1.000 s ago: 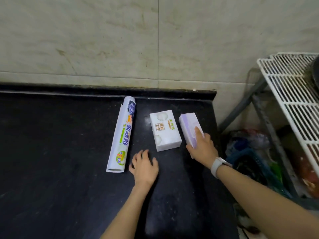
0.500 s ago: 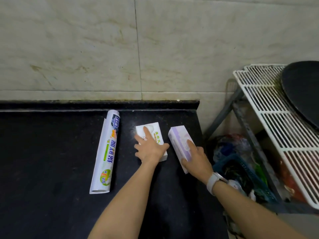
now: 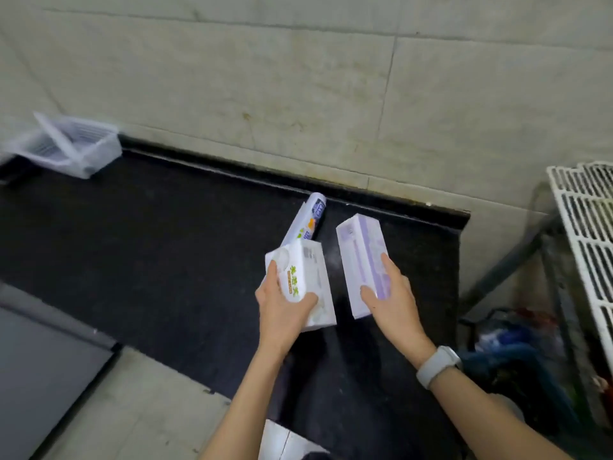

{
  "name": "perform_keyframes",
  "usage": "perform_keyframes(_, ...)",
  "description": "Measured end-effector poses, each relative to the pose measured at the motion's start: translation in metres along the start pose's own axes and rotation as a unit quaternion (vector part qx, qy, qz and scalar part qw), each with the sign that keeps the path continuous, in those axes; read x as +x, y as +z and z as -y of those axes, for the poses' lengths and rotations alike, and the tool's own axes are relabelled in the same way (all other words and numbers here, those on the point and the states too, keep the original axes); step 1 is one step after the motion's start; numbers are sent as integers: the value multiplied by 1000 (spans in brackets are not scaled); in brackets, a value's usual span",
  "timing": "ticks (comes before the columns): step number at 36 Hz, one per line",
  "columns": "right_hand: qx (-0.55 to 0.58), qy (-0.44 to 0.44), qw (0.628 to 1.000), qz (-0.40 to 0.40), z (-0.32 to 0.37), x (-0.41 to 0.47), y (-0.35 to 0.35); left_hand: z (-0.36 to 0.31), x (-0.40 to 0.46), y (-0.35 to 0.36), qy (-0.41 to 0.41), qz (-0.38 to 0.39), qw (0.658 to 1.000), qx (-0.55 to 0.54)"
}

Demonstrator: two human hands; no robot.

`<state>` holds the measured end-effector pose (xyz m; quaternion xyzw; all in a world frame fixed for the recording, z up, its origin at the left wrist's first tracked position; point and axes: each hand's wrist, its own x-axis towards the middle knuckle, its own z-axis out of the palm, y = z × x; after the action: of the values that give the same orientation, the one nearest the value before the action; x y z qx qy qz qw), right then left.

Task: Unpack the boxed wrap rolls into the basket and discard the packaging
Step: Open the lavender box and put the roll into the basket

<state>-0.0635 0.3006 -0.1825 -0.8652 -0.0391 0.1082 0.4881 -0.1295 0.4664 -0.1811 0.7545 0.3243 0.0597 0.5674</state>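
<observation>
Your left hand has its grip closed around the white box with green lettering, thumb across the printed face, fingers wrapped behind it and hidden. Your right hand holds the white-and-purple box in the same way, its grip closed on the box's near end, which the hand partly covers. The two boxes sit just beside each other above the black counter; you cannot tell whether either still touches it.

Behind the green-lettered box lies the long wrap roll on the counter, its near half hidden by that box.

The clear plastic basket stands well to the left of the boxes, against the tiled wall, blurred, with its contents hard to make out.

To the right of the purple box, past the counter's end, a white wire rack is cut off by the frame edge, and beneath it is a dark, blurred heap of bags. A pale watch circles your right wrist.
</observation>
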Motion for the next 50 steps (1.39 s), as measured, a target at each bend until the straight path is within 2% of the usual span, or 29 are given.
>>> perform_keyframes(7,19,-102,982,158,61,-46,83,41,-54,-120,-53,-169,982,-59)
perform_keyframes(14,-8,-168,936,308,123,-92,210,98,-87,-251,-100,-322,936,-96)
perform_keyframes(19,-33,-213,900,379,182,-119,320,143,-90,-357,-118,-389,905,-122)
perform_keyframes(26,-55,-241,870,427,262,-150,458,191,-79,-506,-129,-414,895,-107)
perform_keyframes(34,-79,-251,870,417,338,-134,579,225,-15,-633,-145,-386,909,-60)
perform_keyframes(42,-99,-243,882,391,401,-55,700,254,123,-721,-157,-326,932,1)
perform_keyframes(50,-121,-202,901,365,481,46,816,247,296,-816,-178,-265,941,112)
